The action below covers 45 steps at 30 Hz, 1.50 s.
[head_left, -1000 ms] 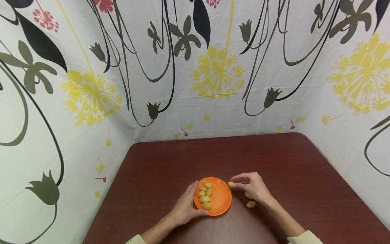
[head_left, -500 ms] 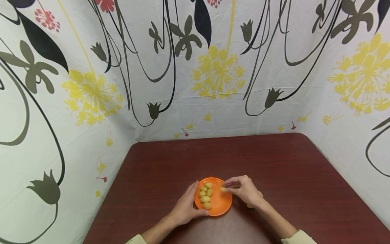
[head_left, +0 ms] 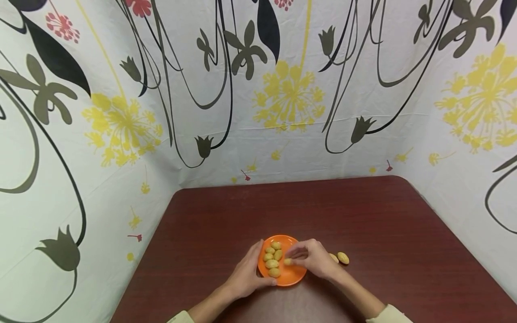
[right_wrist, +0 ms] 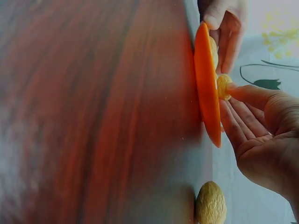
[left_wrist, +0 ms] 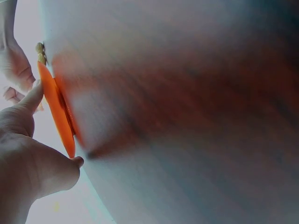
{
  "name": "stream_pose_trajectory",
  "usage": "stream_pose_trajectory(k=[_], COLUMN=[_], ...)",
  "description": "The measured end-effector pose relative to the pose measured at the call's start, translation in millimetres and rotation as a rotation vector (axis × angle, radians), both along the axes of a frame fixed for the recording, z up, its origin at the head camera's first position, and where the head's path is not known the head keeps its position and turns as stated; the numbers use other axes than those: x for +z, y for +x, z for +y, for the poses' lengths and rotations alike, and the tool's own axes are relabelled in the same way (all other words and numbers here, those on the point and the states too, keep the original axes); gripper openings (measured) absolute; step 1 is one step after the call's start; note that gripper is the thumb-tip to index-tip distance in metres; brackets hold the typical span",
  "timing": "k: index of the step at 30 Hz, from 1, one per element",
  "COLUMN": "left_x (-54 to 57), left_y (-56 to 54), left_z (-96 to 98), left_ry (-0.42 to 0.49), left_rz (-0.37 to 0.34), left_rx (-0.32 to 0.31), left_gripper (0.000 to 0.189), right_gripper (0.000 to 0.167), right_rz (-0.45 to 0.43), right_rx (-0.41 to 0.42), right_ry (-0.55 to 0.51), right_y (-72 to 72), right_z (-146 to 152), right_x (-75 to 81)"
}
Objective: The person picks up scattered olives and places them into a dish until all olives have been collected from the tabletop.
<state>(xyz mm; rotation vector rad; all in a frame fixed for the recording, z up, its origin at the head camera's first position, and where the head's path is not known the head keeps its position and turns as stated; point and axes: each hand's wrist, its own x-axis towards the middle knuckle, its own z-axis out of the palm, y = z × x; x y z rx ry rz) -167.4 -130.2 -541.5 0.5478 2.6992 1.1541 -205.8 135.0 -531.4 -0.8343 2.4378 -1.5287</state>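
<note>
Right now, a round orange plate [head_left: 291, 277] sits on a dark red table [head_left: 226, 215], close to the near side. The person's left hand [head_left: 246, 274] is at the left side of the plate. It grips the rim, with the thumb at the near edge and the fingers at the far left edge. The right hand [head_left: 317, 259] comes in from the right, over the right part of the plate. Its thumb and finger pinch one small yellow lump [head_left: 287, 261], and some of its other fingers reach out long and loose. That lump is over the middle of the plate, and it is hard to tell if it touches the plate.

Six lumps [head_left: 272, 264] lie on the left part of the plate, bunched in a bumpy line from far to near. They look wrinkly and a bit like nuts. Two more lumps [head_left: 343, 257] lie on the table to the right of the plate, close to each other. The right hand hides part of one.

Pale sleeves [head_left: 389, 315] show at the near edge. A white cloth [head_left: 258, 143] hangs at the far, left and right sides of the table. It has big yellow flowers [head_left: 288, 96], grey-green tulips [head_left: 203, 146] and dark leaves [head_left: 268, 33] on it.
</note>
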Motion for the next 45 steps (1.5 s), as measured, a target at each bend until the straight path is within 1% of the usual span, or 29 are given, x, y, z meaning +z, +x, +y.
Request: stream_pose_trajectory(k=[7, 14, 17, 21, 26, 30, 40, 45], left_x=[-0.7, -0.8, -1.4, -2.0, -2.1, -1.7, -0.9, -0.7], left_y=[0.4, 1.0, 0.9, 0.7, 0.5, 0.1, -0.1, -0.4], left_z=[-0.2, -0.2, -0.4, -0.6, -0.5, -0.2, -0.6, -0.4], left_ry=[0.002, 0.012, 0.010, 0.012, 0.006, 0.000, 0.007, 0.007], left_rz=[0.004, 0.006, 0.008, 0.012, 0.019, 0.018, 0.021, 0.018], left_rx=[0.003, 0.004, 0.005, 0.005, 0.004, 0.003, 0.002, 0.001], left_gripper=[0.120, 0.120, 0.120, 0.120, 0.120, 0.120, 0.120, 0.121], right_gripper=[0.012, 0.020, 0.020, 0.019, 0.019, 0.020, 0.020, 0.020], right_rz=[-0.032, -0.035, -0.029, 0.004, 0.036, 0.045, 0.071, 0.071], right_rx=[0.053, 0.087, 0.082, 0.071, 0.032, 0.006, -0.007, -0.009], right_ry=[-0.008, -0.006, 0.001, 0.004, 0.014, 0.038, 0.035, 0.036], right_y=[1.4, 1.0, 0.5, -0.1, -1.8, -3.0, -1.8, -1.4], right_z=[-8.5, -13.1, -13.6, -14.3, -15.4, -16.1, -20.1, -21.5], right_x=[-0.3, -3.4, -4.4, -5.5, -6.2, -6.3, -4.4, -3.5])
